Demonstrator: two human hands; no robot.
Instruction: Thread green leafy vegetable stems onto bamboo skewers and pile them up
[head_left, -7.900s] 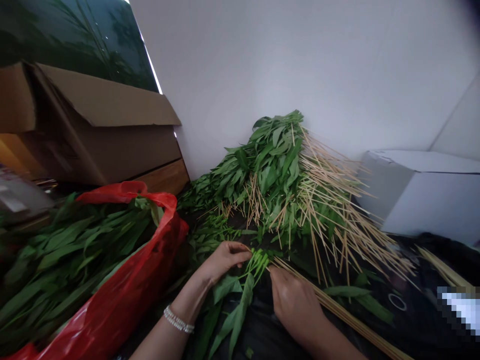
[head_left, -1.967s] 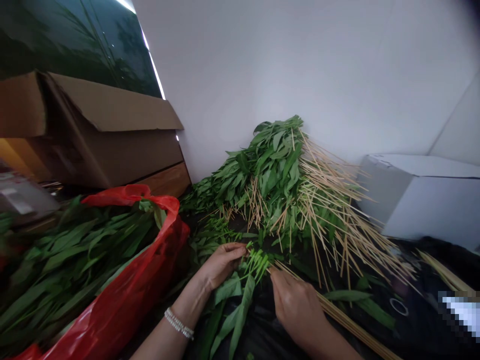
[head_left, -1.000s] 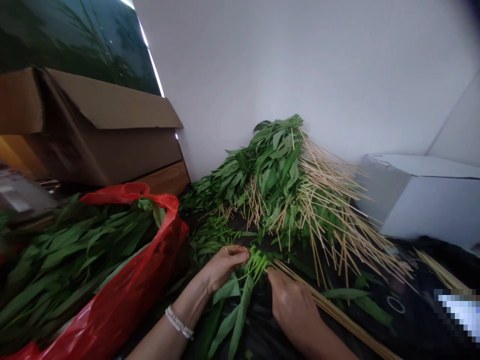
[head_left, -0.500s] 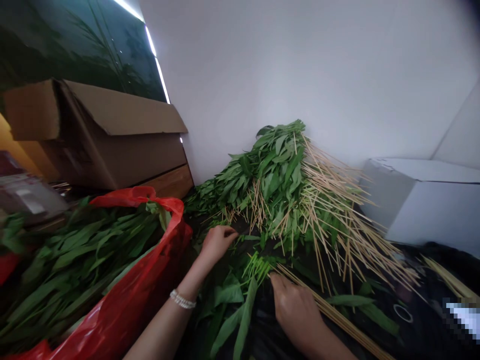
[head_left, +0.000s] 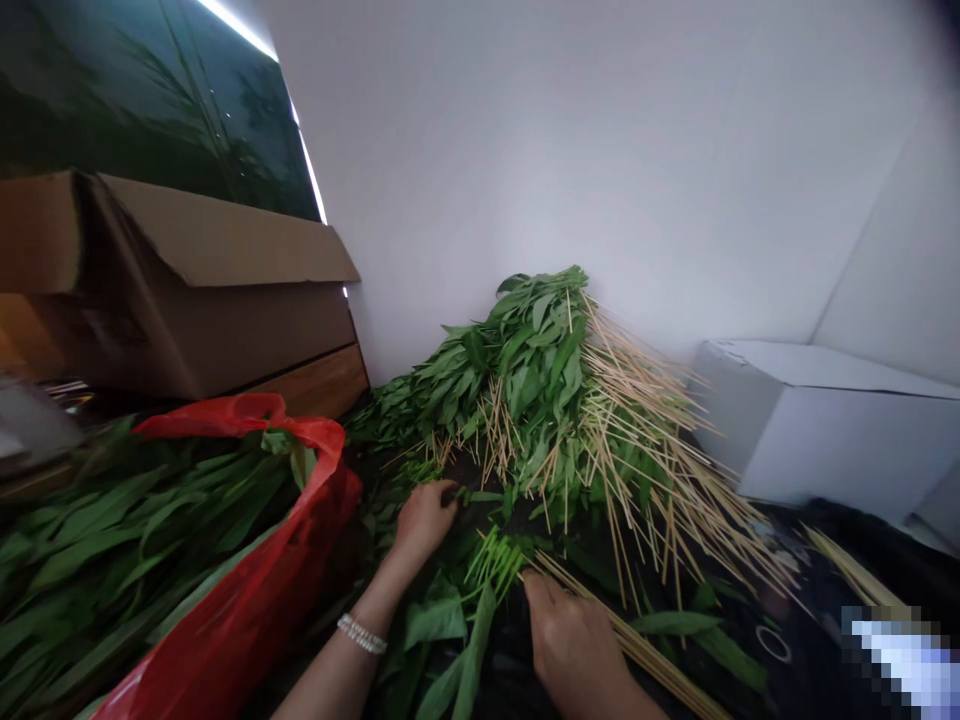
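My left hand [head_left: 424, 520], a beaded bracelet on its wrist, reaches over the dark surface. Its fingers are pinched together beside small green sprigs, and what is between them is too small to make out. Closed fingers on my right hand [head_left: 568, 630] point down next to a cluster of cut green stems [head_left: 496, 562] with broad leaves. Whatever this hand grips is hidden under it. A bundle of thin wooden sticks [head_left: 651, 655] runs from just past its fingertips toward the lower right. Beyond both hands rises a heap of leafy greens [head_left: 536, 335] with many sticks [head_left: 667, 460] poking out.
A red plastic bag [head_left: 300, 570] full of long leaves [head_left: 120, 560] stands on the left. Behind it is an open cardboard box [head_left: 225, 320]. A white box [head_left: 847, 430] sits at the right by the wall. Loose leaves [head_left: 712, 640] lie near the sticks.
The whole view has shifted, so most things appear farther left and slightly lower. Both hands keep nearly the same places relative to the greens, and the left fingers stay pinched.
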